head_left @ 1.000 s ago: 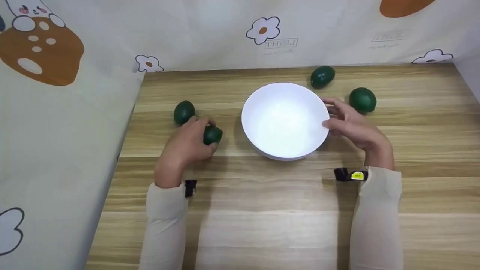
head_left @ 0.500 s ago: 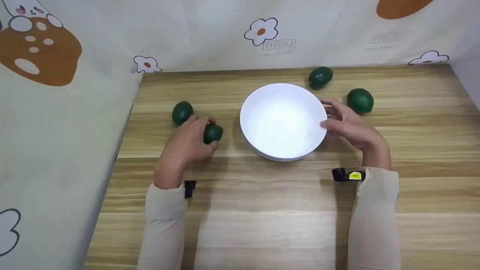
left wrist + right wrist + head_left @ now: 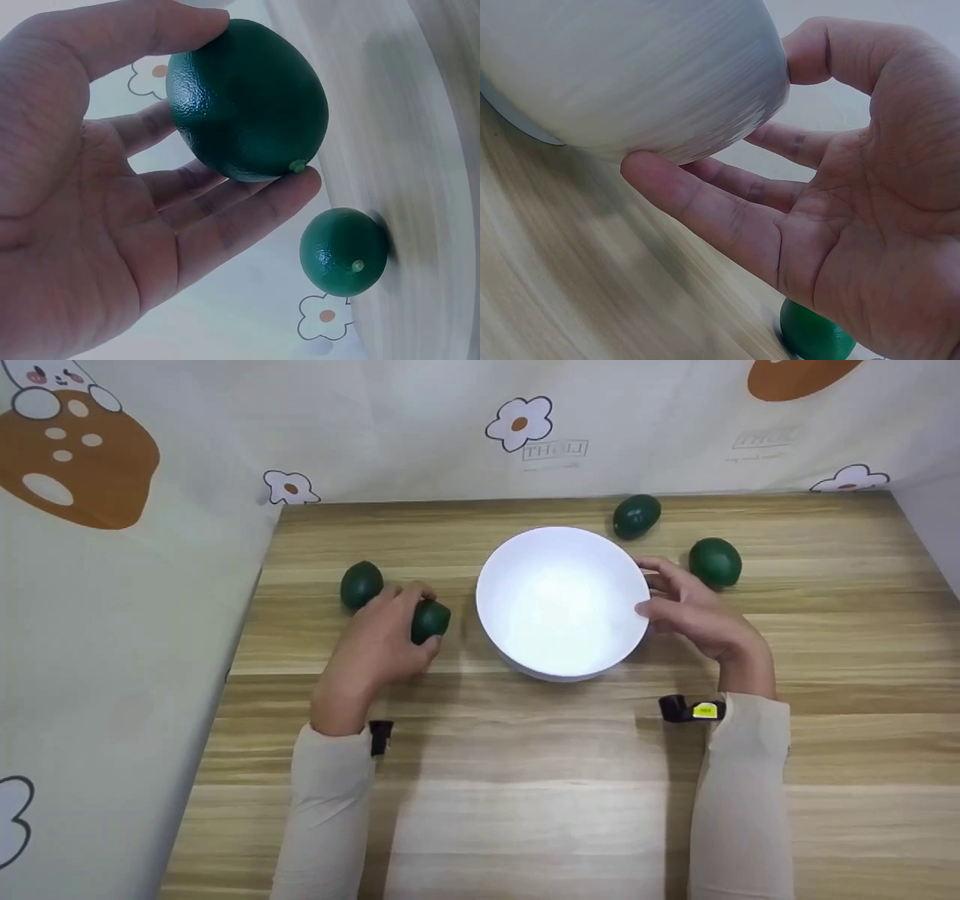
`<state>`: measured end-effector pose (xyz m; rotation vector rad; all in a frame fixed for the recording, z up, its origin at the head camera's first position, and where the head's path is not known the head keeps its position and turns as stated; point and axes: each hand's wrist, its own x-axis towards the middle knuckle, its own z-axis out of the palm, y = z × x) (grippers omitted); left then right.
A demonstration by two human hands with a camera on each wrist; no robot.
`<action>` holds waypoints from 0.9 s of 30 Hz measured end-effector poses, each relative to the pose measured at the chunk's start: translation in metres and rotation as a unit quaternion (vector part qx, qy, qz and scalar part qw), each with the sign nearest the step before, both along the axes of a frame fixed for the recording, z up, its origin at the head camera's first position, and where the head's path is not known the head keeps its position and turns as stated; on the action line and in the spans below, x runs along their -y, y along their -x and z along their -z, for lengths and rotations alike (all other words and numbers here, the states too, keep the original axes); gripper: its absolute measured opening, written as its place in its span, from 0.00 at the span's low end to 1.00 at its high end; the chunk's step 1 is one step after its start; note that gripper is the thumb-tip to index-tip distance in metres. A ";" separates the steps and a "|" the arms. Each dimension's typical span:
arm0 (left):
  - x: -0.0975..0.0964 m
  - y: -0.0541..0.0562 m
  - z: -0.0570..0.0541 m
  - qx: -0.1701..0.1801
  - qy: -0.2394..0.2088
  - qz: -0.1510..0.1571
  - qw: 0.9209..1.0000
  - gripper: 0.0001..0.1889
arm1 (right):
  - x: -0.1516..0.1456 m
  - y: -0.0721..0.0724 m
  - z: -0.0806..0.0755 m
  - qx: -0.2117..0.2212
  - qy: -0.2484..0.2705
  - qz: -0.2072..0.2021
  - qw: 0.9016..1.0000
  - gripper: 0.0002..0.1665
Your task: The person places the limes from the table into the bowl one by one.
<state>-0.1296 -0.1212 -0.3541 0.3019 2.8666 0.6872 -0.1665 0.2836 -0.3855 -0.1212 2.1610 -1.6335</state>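
Observation:
My left hand (image 3: 379,641) grips a dark green lime (image 3: 431,621) between thumb and fingers, to the left of the white bowl (image 3: 562,600). In the left wrist view the held lime (image 3: 247,101) shows a small pale stem nub by a fingertip. Just beyond the left hand's knuckles lies a second lime (image 3: 361,585) on the table. My right hand (image 3: 697,611) holds the bowl at its right side, thumb at the rim and fingers along the outer wall. From the right wrist, the bowl's outside (image 3: 645,75) shows between thumb and fingers. Nothing lies inside the bowl.
Two more limes rest at the back right: one (image 3: 637,517) behind the bowl, the other (image 3: 715,562) behind the right hand. The wooden table (image 3: 525,795) ends at a wall sheet (image 3: 405,435) at the back, with another along the left side.
The left hand has shifted slightly up and to the right with its lime, nearer the bowl. The right hand keeps its hold on the bowl; the whole head view has drifted slightly.

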 end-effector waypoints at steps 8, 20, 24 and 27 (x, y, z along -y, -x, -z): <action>0.001 0.001 -0.002 -0.003 -0.017 -0.001 1.000 0.29 | 0.002 0.002 -0.001 -0.001 0.002 -0.003 1.000 0.40; -0.001 0.002 -0.003 -0.036 -0.035 0.001 0.999 0.30 | 0.002 0.003 -0.002 -0.010 0.008 -0.004 1.000 0.39; -0.004 0.001 -0.003 -0.029 -0.034 0.005 0.999 0.31 | 0.002 0.002 -0.001 -0.009 0.002 -0.005 1.000 0.39; -0.006 0.001 -0.003 -0.027 -0.035 0.009 0.999 0.31 | 0.000 0.001 0.000 -0.007 -0.003 -0.004 1.000 0.39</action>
